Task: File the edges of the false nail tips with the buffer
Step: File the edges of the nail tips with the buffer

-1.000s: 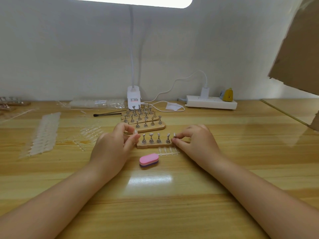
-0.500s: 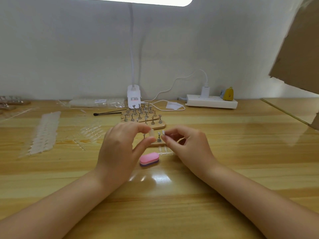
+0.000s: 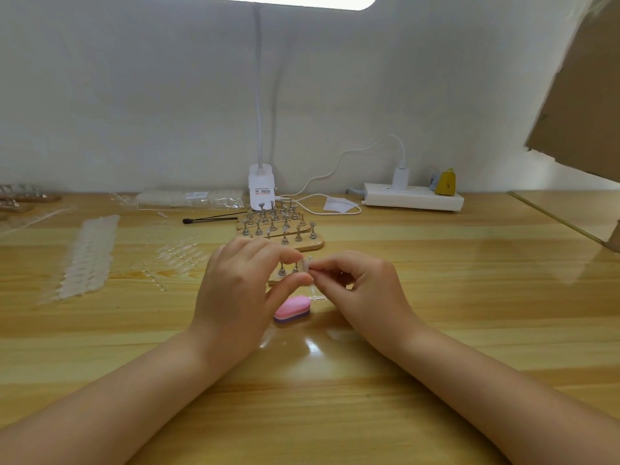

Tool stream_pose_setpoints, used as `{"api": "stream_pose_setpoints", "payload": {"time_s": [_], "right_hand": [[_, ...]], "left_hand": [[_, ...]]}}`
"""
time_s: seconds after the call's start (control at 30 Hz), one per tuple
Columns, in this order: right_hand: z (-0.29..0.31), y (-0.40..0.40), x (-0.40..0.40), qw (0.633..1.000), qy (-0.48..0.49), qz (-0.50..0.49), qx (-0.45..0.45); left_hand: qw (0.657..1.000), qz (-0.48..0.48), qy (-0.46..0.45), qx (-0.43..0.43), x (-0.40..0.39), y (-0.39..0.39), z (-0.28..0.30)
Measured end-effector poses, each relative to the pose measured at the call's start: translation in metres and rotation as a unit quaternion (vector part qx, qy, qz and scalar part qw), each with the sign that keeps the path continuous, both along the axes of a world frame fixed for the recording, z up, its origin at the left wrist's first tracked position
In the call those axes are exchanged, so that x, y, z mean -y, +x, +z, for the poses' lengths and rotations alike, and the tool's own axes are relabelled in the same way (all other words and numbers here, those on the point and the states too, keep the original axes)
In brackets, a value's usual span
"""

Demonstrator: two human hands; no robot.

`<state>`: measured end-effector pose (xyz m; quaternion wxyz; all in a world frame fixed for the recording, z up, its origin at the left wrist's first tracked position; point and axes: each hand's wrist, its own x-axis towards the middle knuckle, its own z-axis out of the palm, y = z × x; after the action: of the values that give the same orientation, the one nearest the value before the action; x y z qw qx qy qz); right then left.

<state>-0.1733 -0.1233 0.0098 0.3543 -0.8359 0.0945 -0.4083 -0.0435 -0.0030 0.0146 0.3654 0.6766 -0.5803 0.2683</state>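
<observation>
A clear false nail tip [image 3: 306, 265] is held up in the middle of the view, just above a small wooden stand [image 3: 275, 281] with metal pegs. My left hand [image 3: 241, 290] pinches the tip between thumb and forefinger. My right hand [image 3: 360, 290] meets it from the right, its thumb and forefinger pinching the same tip. The pink and purple buffer [image 3: 291, 309] lies flat on the table below both hands, touched by neither. A short strip of clear tips [image 3: 317, 298] lies beside the buffer, partly hidden by my right hand.
More wooden stands with pegs [image 3: 285, 233] sit behind my hands. Rows of clear nail tips [image 3: 89, 256] lie at the left, with loose ones [image 3: 181, 253] nearer the middle. A lamp base [image 3: 261, 191], a power strip [image 3: 414, 200], a black stick [image 3: 208, 219] and a plastic bag [image 3: 189, 198] stand at the back.
Both hands have left the front stand, risen and come together. The nail tip that my left hand lifted is now pinched from both sides.
</observation>
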Motion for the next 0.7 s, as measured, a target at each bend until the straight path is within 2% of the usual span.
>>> {"api": "stream_pose_setpoints", "payload": {"time_s": [0.33,0.53,0.7], "right_hand": [[-0.0001,-0.0008,-0.0008,1.000,-0.018,0.009,-0.003],[0.0030,-0.0026,-0.0021,0.991,-0.129,-0.008,0.021],[0.0036,-0.0033,-0.0027,0.989,-0.143,-0.015,0.017]], "left_hand": [[1.000,-0.007,0.013,-0.010,-0.0006,-0.0020,0.0013],[1.000,-0.016,-0.009,-0.014,-0.0015,-0.0005,0.0010],[1.000,-0.013,-0.006,-0.028,-0.0020,-0.0013,0.0008]]}}
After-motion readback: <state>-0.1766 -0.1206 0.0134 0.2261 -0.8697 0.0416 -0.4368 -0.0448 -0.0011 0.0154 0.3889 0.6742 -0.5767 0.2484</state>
